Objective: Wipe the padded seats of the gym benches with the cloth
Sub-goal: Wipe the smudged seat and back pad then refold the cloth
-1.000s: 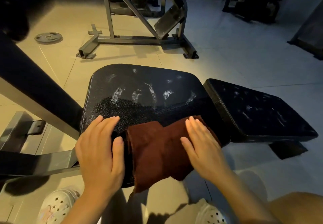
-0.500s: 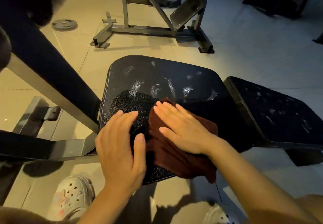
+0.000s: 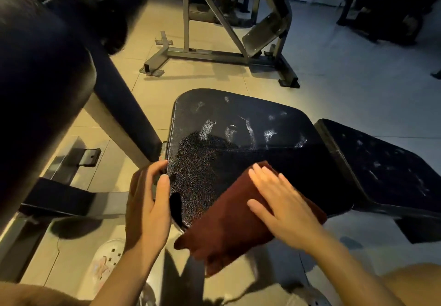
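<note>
The maroon cloth [image 3: 229, 219] lies folded across the near edge of the padded seat [image 3: 238, 143], at about 6 o'clock on the pad, with its lower corner hanging off the front lip toward the floor. My right hand [image 3: 284, 206] lies flat on top of it, fingers straight and spread, pressing the cloth onto the vinyl rather than gripping it. My left hand [image 3: 149, 206] is at the seat's 8 o'clock edge, fingers curled round the rim and thumb along the top, holding the pad steady.

I judge the wipe of this seat to be under way: the cloth covers only the near strip, while pale smears show across the middle and far part of the pad, from roughly 10 to 2 o'clock. The next move, as I read it, calls for pushing the cloth away toward 12 o'clock with even flat pressure, keeping the hanging corner from dragging off the edge.

At 3 o'clock, just beside the seat, the second pad [image 3: 386, 169] shows similar pale marks and looks unwiped. A dark padded arm [image 3: 119, 95] slants in at 10 o'clock, and a grey steel machine frame [image 3: 214, 52] stands on the tiled floor [image 3: 346, 79] at 12 o'clock.
</note>
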The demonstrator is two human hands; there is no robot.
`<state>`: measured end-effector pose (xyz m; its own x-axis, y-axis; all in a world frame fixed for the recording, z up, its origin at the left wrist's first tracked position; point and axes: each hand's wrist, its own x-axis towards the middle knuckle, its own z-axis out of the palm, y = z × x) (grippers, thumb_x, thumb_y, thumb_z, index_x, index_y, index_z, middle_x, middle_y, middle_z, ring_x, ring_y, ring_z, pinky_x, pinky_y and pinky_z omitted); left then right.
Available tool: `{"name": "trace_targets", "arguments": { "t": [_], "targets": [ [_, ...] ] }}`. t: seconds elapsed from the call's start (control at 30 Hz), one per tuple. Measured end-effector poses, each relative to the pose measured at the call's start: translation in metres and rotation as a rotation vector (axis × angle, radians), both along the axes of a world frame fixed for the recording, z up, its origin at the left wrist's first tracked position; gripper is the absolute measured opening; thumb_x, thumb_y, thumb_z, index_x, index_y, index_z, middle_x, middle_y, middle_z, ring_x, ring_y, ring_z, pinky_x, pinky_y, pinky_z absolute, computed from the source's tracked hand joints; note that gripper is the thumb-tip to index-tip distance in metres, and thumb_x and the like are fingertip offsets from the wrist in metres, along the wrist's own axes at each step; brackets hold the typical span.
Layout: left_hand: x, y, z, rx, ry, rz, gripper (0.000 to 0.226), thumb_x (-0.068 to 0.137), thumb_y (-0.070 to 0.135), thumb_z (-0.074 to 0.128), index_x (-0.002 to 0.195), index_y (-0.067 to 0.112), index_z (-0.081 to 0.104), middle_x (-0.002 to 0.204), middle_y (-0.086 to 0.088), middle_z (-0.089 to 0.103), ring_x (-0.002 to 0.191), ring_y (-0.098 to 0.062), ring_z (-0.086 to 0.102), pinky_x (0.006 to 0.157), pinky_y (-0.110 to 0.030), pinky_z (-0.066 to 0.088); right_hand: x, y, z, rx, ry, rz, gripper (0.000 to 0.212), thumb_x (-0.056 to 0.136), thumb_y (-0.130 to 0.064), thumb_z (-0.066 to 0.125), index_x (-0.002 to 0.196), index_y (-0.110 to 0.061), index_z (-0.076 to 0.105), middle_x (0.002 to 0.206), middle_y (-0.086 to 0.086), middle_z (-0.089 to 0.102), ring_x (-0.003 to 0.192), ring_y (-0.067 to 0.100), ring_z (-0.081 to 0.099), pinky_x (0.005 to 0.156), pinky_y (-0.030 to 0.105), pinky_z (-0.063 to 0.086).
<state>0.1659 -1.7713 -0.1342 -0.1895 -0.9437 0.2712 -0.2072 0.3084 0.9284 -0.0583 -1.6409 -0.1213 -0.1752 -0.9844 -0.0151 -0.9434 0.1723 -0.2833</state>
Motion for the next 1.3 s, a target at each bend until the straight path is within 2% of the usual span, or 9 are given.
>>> {"name": "trace_targets", "arguments": {
  "t": [0.17, 0.3, 0.43, 0.6, 0.7, 0.8, 0.93, 1.1, 1.3],
  "targets": [
    [0.006, 0.013, 0.006, 0.011, -0.105, 0.004, 0.069, 0.081, 0.061, 0.024, 0.129, 0.020, 0.055, 0.128, -0.004, 0.052, 0.109, -0.003, 0.045, 0.081, -0.003, 0.033, -0.003, -0.034, 0.009, 0.035, 0.012, -0.075, 0.087, 0.080, -0.069, 0.002, 0.156, -0.027, 0.007, 0.163, -0.011, 0.001, 0.141, -0.005, -0.010, 0.118, 0.025, -0.011],
    [0.022, 0.004, 0.004, -0.128, -0.133, -0.044, 0.055, 0.087, 0.048, 0.029, 0.128, 0.018, 0.051, 0.127, -0.018, 0.053, 0.116, -0.012, 0.044, 0.090, -0.023, 0.035, 0.044, -0.097, 0.015, 0.014, 0.003, 0.142, 0.073, 0.095, -0.061, 0.020, 0.157, -0.021, 0.011, 0.164, -0.005, 0.005, 0.150, 0.008, -0.001, 0.122, 0.034, -0.004],
    [0.030, 0.001, 0.007, -0.089, -0.021, 0.084, 0.049, 0.092, 0.049, 0.031, 0.123, 0.020, 0.054, 0.117, 0.011, 0.049, 0.099, 0.024, 0.041, 0.080, 0.003, 0.029, 0.087, -0.136, 0.026, -0.047, -0.032, 0.239, 0.064, 0.103, -0.045, 0.035, 0.156, -0.015, 0.014, 0.164, 0.002, 0.013, 0.150, 0.016, 0.007, 0.122, 0.036, -0.001],
    [0.029, -0.004, 0.006, -0.087, 0.011, 0.084, 0.056, 0.091, 0.059, 0.033, 0.122, 0.018, 0.056, 0.115, 0.010, 0.053, 0.103, 0.001, 0.050, 0.082, 0.004, 0.030, 0.110, -0.103, 0.021, -0.075, -0.001, 0.333, 0.065, 0.098, -0.048, 0.029, 0.152, -0.011, 0.027, 0.162, 0.005, 0.020, 0.150, 0.016, 0.008, 0.123, 0.037, 0.000],
    [0.025, 0.000, 0.003, -0.145, -0.017, 0.050, 0.073, 0.094, 0.068, 0.024, 0.124, 0.009, 0.054, 0.116, 0.005, 0.051, 0.104, 0.004, 0.045, 0.085, -0.005, 0.033, 0.119, -0.060, 0.017, -0.053, 0.024, 0.388, 0.066, 0.100, -0.053, 0.024, 0.154, -0.015, 0.026, 0.162, 0.001, 0.019, 0.150, 0.013, 0.006, 0.122, 0.034, -0.002],
    [0.022, -0.001, 0.002, -0.125, -0.028, 0.061, 0.052, 0.096, 0.055, 0.030, 0.123, 0.018, 0.053, 0.117, 0.008, 0.051, 0.105, 0.007, 0.044, 0.085, -0.012, 0.034, 0.116, -0.023, 0.007, -0.066, 0.112, 0.294, 0.068, 0.100, -0.061, 0.017, 0.156, -0.023, 0.017, 0.163, -0.006, 0.014, 0.150, 0.009, 0.007, 0.120, 0.039, 0.002],
    [0.023, 0.001, 0.000, -0.158, -0.075, 0.068, 0.040, 0.097, 0.042, 0.031, 0.122, 0.021, 0.053, 0.117, 0.009, 0.050, 0.103, 0.022, 0.041, 0.084, 0.004, 0.028, 0.097, 0.001, -0.006, -0.102, 0.062, 0.024, 0.067, 0.100, -0.065, 0.018, 0.155, -0.028, 0.018, 0.161, -0.010, 0.017, 0.149, 0.005, 0.010, 0.123, 0.038, 0.011],
    [0.026, 0.003, -0.001, -0.122, -0.031, 0.067, 0.055, 0.093, 0.044, 0.030, 0.122, 0.006, 0.058, 0.117, 0.005, 0.053, 0.104, 0.007, 0.043, 0.081, 0.006, 0.028, 0.084, -0.003, 0.006, -0.023, 0.030, -0.177, 0.089, 0.081, -0.081, -0.003, 0.154, -0.030, -0.002, 0.161, -0.013, -0.005, 0.147, 0.002, -0.013, 0.120, 0.028, -0.012],
    [0.034, 0.001, 0.001, -0.140, -0.077, 0.012, 0.043, 0.094, 0.045, 0.033, 0.118, 0.017, 0.054, 0.113, 0.010, 0.051, 0.099, 0.019, 0.044, 0.082, 0.005, 0.030, 0.127, -0.057, 0.017, -0.049, 0.046, 0.026, 0.076, 0.097, -0.057, 0.031, 0.157, -0.018, 0.005, 0.165, 0.000, 0.002, 0.151, 0.015, -0.004, 0.121, 0.035, -0.006]
  ]
}}
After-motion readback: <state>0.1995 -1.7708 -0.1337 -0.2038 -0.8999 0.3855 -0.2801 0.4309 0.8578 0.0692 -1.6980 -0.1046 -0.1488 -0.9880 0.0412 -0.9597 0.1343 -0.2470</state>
